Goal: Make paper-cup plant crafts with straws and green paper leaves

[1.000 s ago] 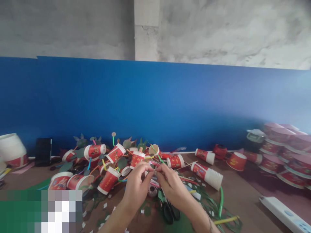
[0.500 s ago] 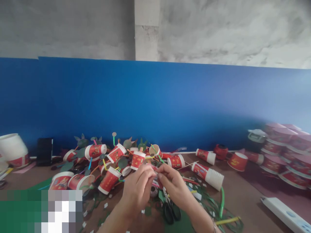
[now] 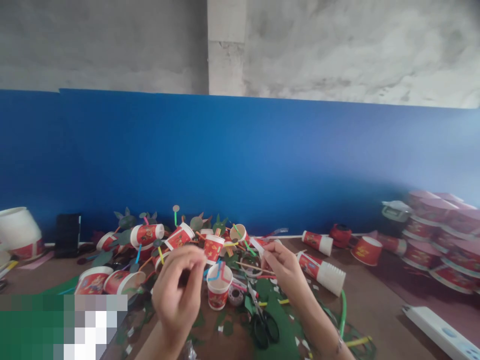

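My right hand (image 3: 280,264) is closed in a pinch on a small white strip (image 3: 257,247), which points up and left from the fingertips. My left hand (image 3: 179,287) is also pinched, thumb against fingertips, and slightly blurred. Whatever it may hold is too small to make out. Between the hands stands an upright red paper cup (image 3: 218,295) with blue and pink straws in it. Just right of that cup lies a roll of tape (image 3: 236,295). Black-handled scissors (image 3: 264,327) lie below, with their blades pointing away from me.
A heap of red paper cups with straws and green cutouts (image 3: 148,234) spreads along the back left. Stacked white-rimmed cups (image 3: 326,275) lie at right. Pink-topped cups (image 3: 450,235) and a power strip (image 3: 442,327) are farther right. Green paper scraps (image 3: 273,305) litter the brown tabletop.
My hands, which were together at the centre, have moved apart. The left went left and toward me, the right went right with the white strip, uncovering the upright cup with straws.
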Demonstrator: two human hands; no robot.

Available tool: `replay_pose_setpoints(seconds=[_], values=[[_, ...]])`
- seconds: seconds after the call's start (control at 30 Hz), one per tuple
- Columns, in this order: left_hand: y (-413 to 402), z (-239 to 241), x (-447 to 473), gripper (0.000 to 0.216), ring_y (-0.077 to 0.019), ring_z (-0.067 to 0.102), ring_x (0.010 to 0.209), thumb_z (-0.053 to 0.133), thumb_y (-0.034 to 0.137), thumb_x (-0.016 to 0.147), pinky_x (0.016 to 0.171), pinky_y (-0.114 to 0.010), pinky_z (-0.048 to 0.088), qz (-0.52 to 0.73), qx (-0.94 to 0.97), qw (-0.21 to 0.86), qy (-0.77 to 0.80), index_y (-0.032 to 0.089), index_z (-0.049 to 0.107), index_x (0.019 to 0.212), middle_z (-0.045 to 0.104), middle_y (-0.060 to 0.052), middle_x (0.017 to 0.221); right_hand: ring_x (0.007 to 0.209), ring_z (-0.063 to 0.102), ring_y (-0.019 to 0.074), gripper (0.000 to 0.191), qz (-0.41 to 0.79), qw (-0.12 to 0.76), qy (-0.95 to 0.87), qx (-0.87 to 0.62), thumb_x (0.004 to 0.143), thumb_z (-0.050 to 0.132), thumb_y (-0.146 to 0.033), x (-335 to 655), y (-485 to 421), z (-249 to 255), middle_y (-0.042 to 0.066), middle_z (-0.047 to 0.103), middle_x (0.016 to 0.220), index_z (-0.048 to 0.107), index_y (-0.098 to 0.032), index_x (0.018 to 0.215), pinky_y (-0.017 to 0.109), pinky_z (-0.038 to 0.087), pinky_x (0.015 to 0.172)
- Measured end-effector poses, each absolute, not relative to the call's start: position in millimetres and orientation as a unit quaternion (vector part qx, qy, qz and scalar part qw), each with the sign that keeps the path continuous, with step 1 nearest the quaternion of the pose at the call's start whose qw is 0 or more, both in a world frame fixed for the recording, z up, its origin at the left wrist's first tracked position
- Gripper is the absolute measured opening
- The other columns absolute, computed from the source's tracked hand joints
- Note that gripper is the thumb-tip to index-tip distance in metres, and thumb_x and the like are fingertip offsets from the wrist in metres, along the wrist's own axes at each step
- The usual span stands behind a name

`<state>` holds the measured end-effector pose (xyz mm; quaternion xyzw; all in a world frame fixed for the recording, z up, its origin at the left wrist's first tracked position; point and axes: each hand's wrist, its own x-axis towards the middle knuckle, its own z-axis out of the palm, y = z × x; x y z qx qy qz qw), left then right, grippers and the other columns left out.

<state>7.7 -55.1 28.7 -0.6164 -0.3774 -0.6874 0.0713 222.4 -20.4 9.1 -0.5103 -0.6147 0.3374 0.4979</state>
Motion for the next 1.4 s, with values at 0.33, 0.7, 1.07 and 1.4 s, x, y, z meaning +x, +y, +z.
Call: replay_pose_setpoints(seconds=[0.33,0.7,1.07,1.4], values=[[-17.4,19.9,2.3,0.031,-0.0179,0.062,0.074,0.06,0.042,0.074,0.066,-0.026,0.045,-0.465,-0.56,-0.453,-0.515,0.014,0.066,0.084,0.069,-0.004,0.077,0.085,0.063,0.0311,0.011,0.042,0.141,-0.665,-0.733,0.07,0.057,-0.008,241.5,-0.8,-30.9,0.018,0.068,0.084,0.065,-0.015,0.066,0.037,0.044,0.068],[-19.9,17.8,9.9,0.031,-0.0184,0.06,0.074,0.056,0.042,0.077,0.069,-0.027,0.045,-0.446,-0.628,-0.406,-0.492,0.013,0.068,0.079,0.066,-0.004,0.075,0.096,0.056,0.021,0.01,0.294,0.505,-0.691,-0.426,0.076,0.061,-0.025,160.3,-13.1,-0.7,0.007,0.062,0.096,0.059,-0.018,0.07,0.034,0.041,0.087],[-1.4,4.3,-25.9,0.038,-0.0262,0.059,0.106,0.056,0.023,0.072,0.091,-0.038,0.045,-0.402,-0.673,-0.278,-0.555,0.017,0.065,0.108,0.065,-0.011,0.114,0.092,0.054,0.0212,0.011,0.217,0.49,-0.712,-0.454,0.072,0.06,-0.014,159.7,-5.6,-21.3,0.007,0.06,0.089,0.06,-0.019,0.062,0.034,0.042,0.085],[1.8,-9.6,1.4,0.028,-0.0227,0.062,0.083,0.057,0.019,0.067,0.074,-0.029,0.045,-0.317,-0.705,-0.35,-0.529,0.014,0.071,0.091,0.072,-0.006,0.084,0.082,0.056,0.0194,0.013,0.204,0.455,-0.729,-0.468,0.071,0.057,-0.009,156.6,-1.3,-30.2,0.005,0.062,0.08,0.059,-0.018,0.063,0.029,0.04,0.077]])
